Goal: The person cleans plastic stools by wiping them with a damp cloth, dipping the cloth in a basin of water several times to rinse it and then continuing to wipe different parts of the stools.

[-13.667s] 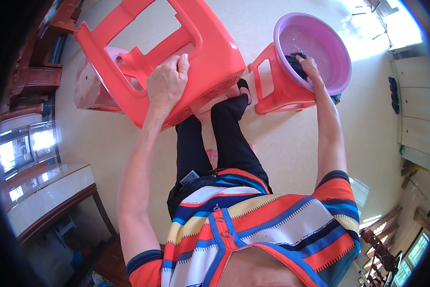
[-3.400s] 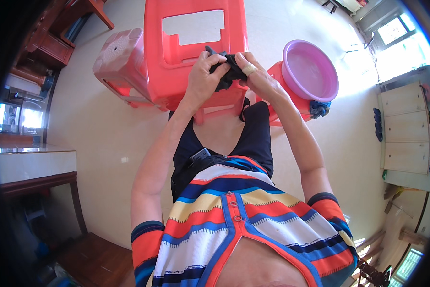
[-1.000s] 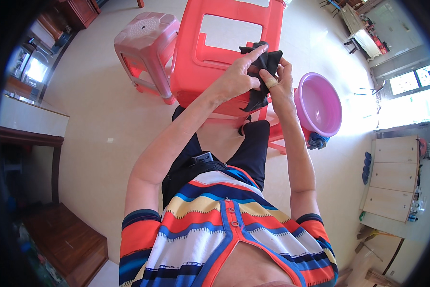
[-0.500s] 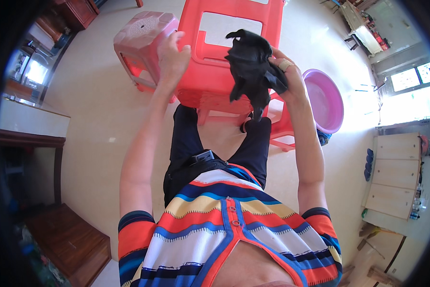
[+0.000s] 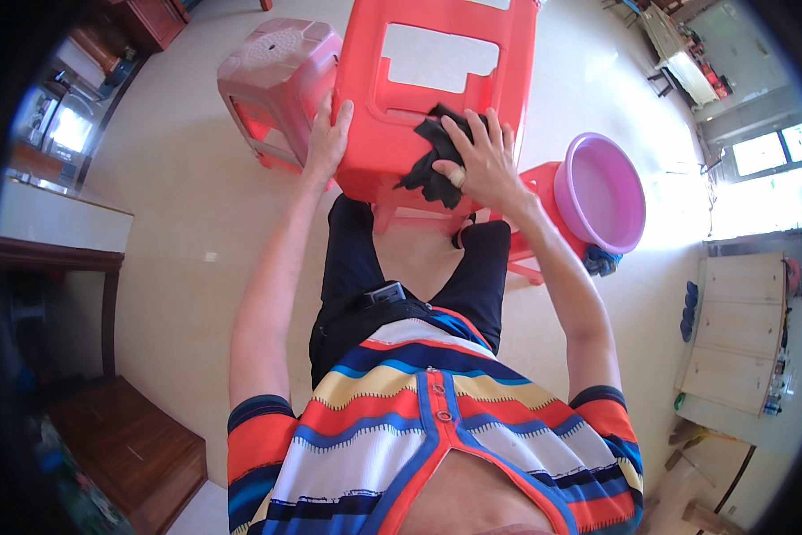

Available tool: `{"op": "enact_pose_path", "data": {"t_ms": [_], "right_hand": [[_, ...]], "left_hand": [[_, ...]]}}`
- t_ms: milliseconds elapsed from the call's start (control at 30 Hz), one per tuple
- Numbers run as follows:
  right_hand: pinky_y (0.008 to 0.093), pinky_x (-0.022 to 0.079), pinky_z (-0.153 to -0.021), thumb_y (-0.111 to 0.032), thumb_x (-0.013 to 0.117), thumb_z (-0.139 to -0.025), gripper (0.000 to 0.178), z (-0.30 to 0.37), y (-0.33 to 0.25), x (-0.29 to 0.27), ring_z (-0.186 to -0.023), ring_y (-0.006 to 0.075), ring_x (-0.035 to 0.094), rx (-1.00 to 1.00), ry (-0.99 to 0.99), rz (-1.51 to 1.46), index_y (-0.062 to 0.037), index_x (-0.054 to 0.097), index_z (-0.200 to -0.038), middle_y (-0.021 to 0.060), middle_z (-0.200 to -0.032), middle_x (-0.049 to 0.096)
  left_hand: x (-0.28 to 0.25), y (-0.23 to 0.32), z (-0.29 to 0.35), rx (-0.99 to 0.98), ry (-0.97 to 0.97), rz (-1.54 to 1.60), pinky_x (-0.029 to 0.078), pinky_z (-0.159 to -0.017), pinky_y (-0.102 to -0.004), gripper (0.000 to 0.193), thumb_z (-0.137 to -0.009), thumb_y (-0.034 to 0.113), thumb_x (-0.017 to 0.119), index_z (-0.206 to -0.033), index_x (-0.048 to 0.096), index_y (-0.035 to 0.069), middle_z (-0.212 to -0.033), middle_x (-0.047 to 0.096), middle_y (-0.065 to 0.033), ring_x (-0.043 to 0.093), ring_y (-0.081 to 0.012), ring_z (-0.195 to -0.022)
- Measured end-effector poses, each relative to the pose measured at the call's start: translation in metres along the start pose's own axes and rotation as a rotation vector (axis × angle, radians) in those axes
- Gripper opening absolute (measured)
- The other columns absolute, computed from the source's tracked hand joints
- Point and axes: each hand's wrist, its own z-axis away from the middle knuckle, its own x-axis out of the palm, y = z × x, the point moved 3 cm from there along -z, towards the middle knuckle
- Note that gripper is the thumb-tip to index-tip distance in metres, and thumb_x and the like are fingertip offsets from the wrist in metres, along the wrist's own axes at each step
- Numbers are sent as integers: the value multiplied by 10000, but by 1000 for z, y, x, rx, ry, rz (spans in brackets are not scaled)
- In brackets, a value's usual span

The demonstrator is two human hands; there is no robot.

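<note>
A black cloth (image 5: pixel 434 160) is pressed against the near side of the red plastic chair (image 5: pixel 436 80) by the right hand (image 5: pixel 479 160), whose fingers are spread wide and laid flat over it. The chair's left edge is gripped by the left hand (image 5: pixel 328 138), fingers curled around the rim with the thumb apart. A pink stool (image 5: pixel 271 76) stands just left of the chair. To the chair's right, a purple basin (image 5: pixel 601 192) sits on a small red stool (image 5: pixel 536 192).
</note>
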Motion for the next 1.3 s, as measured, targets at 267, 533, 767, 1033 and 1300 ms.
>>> {"op": "enact_pose_path", "data": {"t_ms": [267, 533, 767, 1033, 1300], "right_hand": [[441, 361, -994, -58, 650, -695, 410, -3, -51, 32, -1175, 347, 435, -308, 42, -185, 19, 562, -1088, 160, -1216, 495], [442, 339, -993, -140, 645, -733, 430, -87, -62, 67, -1213, 331, 400, -352, 72, -274, -25, 560, -1139, 146, -1260, 475], [434, 302, -1014, -135, 591, -739, 339, -121, -66, 75, -1246, 331, 373, -384, -31, -146, -68, 589, -1071, 118, -1297, 454], [417, 383, -927, -163, 596, -756, 242, -209, -25, 109, -1086, 311, 474, -375, 156, -153, -60, 614, -974, 119, -1122, 540], [476, 354, -910, -306, 575, -785, 342, -239, -3, 122, -1104, 346, 429, -172, 365, 44, -78, 602, -1039, 120, -1154, 504]], "left_hand": [[9, -1, 19, -112, 39, 29, 370, -965, -332, 512, -953, 351, 427, -1336, 392, 13, -1178, 551, -207, 494, -291, -1158], [17, -43, 31, -242, -84, 527, 384, -958, -311, 445, -999, 309, 276, -1327, 418, 43, -1224, 534, -141, 499, -224, -1140], [8, -43, 22, -102, 19, 307, 394, -958, -338, 423, -985, 249, 309, -1320, 403, 9, -1249, 509, -180, 496, -278, -1149], [14, -54, 23, 3, -140, -255, 406, -958, -369, 405, -969, 180, 347, -1313, 387, -30, -1277, 480, -225, 492, -340, -1160], [14, -34, 19, 126, 44, 105, 376, -990, -364, 390, -983, 196, 329, -1248, 432, -71, -1284, 471, -222, 468, -325, -1182]]}}
